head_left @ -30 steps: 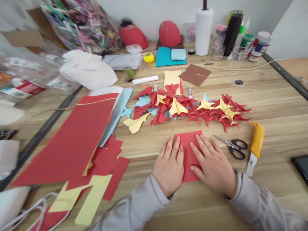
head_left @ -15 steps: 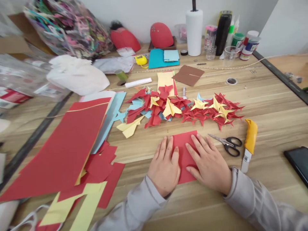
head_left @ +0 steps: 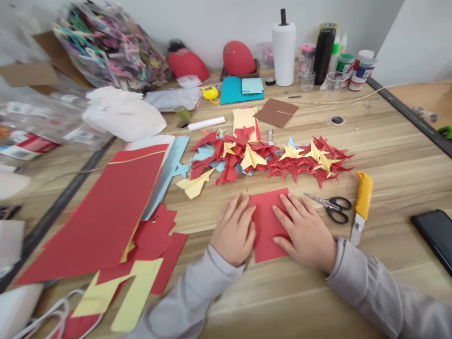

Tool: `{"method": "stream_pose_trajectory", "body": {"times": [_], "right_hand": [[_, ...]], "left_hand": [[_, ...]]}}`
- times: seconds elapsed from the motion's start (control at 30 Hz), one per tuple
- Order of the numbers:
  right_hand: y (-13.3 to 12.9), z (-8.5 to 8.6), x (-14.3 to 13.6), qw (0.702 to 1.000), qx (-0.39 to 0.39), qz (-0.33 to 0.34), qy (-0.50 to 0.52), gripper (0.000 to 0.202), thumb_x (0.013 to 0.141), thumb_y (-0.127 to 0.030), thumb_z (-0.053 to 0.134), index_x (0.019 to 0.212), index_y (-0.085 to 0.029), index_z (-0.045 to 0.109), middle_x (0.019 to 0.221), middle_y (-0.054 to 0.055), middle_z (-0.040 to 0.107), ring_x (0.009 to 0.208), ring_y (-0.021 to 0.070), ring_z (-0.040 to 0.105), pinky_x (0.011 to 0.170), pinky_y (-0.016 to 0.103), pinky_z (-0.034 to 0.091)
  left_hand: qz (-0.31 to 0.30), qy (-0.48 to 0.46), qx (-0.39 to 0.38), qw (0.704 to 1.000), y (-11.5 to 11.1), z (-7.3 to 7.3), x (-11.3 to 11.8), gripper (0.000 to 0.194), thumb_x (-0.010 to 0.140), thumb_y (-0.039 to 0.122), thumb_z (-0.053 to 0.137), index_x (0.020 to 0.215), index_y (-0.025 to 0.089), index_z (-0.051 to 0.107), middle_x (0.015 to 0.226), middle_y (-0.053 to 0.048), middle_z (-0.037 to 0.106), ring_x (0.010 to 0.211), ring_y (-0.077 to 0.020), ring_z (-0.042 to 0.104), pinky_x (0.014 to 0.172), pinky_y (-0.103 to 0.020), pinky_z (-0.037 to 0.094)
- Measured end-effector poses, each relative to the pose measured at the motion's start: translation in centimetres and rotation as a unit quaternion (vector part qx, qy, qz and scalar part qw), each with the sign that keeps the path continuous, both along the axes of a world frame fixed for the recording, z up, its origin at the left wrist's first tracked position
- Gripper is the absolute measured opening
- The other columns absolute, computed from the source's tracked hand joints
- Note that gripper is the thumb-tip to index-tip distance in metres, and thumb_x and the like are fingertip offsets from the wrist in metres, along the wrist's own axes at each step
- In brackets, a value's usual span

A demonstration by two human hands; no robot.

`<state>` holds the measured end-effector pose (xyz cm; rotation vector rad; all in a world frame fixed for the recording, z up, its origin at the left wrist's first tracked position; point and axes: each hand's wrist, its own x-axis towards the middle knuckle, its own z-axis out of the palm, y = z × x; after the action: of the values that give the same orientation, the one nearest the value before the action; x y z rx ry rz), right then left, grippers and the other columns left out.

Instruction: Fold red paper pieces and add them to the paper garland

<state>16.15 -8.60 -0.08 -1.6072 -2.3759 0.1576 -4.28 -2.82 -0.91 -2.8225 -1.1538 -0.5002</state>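
A red sheet of paper (head_left: 264, 230) lies flat on the wooden table, between my two hands. My right hand (head_left: 305, 230) rests on its right side with fingers spread. At its left edge is my left hand (head_left: 233, 230), fingers stretched out and the tips touching or just beside the edge. To the right of my right hand lie scissors with black handles (head_left: 338, 209) and a yellow utility knife (head_left: 363, 197), its blade pointing toward me. Beyond the paper, folded red, yellow and blue paper planes (head_left: 229, 157) and paper stars (head_left: 314, 160) are heaped.
On the left are stacked large red sheets (head_left: 102, 216), red scraps (head_left: 158, 235) and yellow strips (head_left: 137, 292). A black phone (head_left: 436, 235) lies at the right. Along the back stand a white bottle (head_left: 283, 54), paint jars (head_left: 363, 73) and a yellow tape measure (head_left: 210, 93).
My left hand has slid left, off the red paper's surface toward its edge. My right hand keeps its place on the paper. The view has shifted slightly.
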Motion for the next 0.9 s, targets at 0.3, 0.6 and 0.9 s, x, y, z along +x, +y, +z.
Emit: {"method": "stream_pose_trajectory", "body": {"times": [0.3,0.6,0.9], "right_hand": [[0.1,0.0,0.2,1.0,-0.011,0.008,0.011,0.061,0.085,-0.051,0.036,0.132,-0.013,0.039,0.142,0.017,0.032,0.131,0.0318,0.025,0.105,0.051,0.019],[0.2,0.1,1.5,0.967,-0.015,0.0,0.256,0.054,0.09,-0.048,0.021,0.127,-0.016,0.046,0.135,0.013,0.043,0.127,0.0249,0.034,0.106,0.048,0.024],[0.8,0.1,1.8,0.806,-0.092,-0.084,0.578,0.041,0.085,-0.049,0.041,0.103,-0.015,0.058,0.089,0.008,0.069,0.085,0.0183,0.064,0.083,0.036,0.048]], "left_hand": [[-0.259,0.027,0.168,0.951,2.5,1.0,-1.3,0.026,0.083,0.01,0.044,0.104,0.011,0.059,0.116,-0.015,0.06,0.125,-0.0264,0.039,0.096,-0.044,0.042],[-0.217,-0.111,0.068,0.967,1.7,1.7,-0.4,0.024,0.081,0.01,0.047,0.099,0.013,0.061,0.101,-0.011,0.068,0.099,-0.0199,0.061,0.086,-0.035,0.051],[0.209,-0.519,-0.454,0.694,0.3,2.4,1.0,0.041,0.061,0.044,0.069,0.086,0.011,0.063,0.065,-0.003,0.066,0.054,-0.0143,0.061,0.049,-0.026,0.052]]}}
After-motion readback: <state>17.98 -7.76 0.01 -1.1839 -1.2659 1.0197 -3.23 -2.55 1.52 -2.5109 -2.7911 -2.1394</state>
